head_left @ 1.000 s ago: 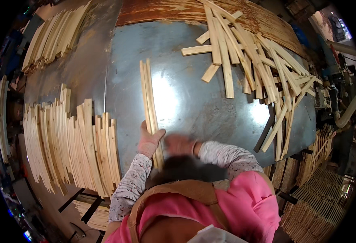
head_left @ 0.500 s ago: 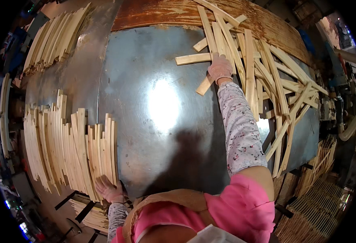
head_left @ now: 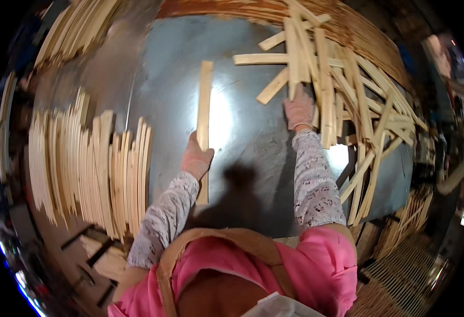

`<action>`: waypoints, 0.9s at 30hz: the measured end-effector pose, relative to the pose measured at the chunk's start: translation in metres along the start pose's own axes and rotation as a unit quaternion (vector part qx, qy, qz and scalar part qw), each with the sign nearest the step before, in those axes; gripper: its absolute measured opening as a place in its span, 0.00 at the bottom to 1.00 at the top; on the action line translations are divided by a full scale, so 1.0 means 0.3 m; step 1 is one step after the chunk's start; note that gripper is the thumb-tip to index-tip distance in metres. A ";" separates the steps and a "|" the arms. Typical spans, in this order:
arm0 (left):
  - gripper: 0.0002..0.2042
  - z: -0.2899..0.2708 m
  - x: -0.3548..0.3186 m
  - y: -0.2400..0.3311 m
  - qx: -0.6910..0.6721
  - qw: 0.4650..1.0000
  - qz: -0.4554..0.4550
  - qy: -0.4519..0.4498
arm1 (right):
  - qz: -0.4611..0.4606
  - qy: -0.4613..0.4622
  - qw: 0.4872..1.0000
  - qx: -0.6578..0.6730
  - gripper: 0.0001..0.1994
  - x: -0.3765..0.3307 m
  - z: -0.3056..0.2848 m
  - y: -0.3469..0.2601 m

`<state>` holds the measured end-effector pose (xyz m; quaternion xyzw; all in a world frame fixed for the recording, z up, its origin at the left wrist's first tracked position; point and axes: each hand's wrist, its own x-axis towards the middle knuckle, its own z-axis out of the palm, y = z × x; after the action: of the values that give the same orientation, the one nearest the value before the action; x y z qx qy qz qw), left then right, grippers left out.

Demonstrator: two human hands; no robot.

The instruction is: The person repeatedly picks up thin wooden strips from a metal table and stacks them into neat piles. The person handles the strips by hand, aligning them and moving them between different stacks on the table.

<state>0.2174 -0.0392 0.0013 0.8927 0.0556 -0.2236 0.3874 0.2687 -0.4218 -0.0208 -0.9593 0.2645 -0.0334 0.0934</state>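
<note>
one wooden slat (head_left: 204, 105) was clasped mid-length by the left hand (head_left: 196, 158). right hand (head_left: 299, 110) fingers lay flat on the far-right loose pile (head_left: 359, 100); whether anything was gripped could not be told. a single slat was best singled out there.

Left hand (head_left: 196, 158) closed in a grip, forearm bent; right hand (head_left: 299, 112) stretched forward, seemingly flat.

I see pale yellow-tan wooden slats (head_left: 316, 68) on a grey, glossy metal table (head_left: 248, 153); my hands (head_left: 196, 158) wear pinkish gloves, with white floral-patterned sleeves (head_left: 316, 185) and a bright pink top (head_left: 316, 264).
</note>
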 end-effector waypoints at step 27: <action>0.40 -0.920 -0.554 -1.053 0.132 0.957 -0.052 0.253 | -0.392 -0.501 0.757 0.149 0.37 -1.429 0.113 -0.974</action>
<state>0.0810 0.3900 0.0299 0.9592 0.1681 -0.0156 0.2269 0.0513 0.0503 -0.0028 -0.8325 -0.2278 0.3794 0.3334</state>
